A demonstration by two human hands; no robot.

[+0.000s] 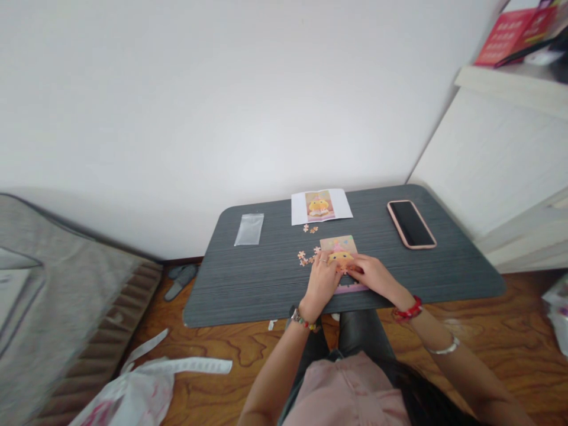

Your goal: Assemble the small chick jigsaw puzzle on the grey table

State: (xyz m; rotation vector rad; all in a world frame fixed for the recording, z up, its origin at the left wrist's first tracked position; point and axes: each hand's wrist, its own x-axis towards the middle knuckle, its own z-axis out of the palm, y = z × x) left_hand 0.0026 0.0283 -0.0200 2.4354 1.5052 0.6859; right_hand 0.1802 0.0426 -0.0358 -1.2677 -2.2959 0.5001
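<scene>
A partly assembled jigsaw puzzle (338, 242) with a yellow cartoon figure lies on the dark table, with a gap in its lower part where the table shows. Over its left side is my left hand (325, 276), fingers curled in toward the gap. My right hand (375, 275) comes in from the right. The fingertips of both hands meet at a small puzzle piece (344, 270) at the gap, partly hidden by the fingers. Loose puzzle pieces (303, 258) lie just left of the puzzle, close to my left hand.
Behind the puzzle lies a creased reference sheet (299, 208), with two or so loose pieces (313, 229) before it. A clear plastic bag (249, 229) lies left, a phone (412, 223) right. The table (248, 284) has rounded corners and meets the wall at the back.
</scene>
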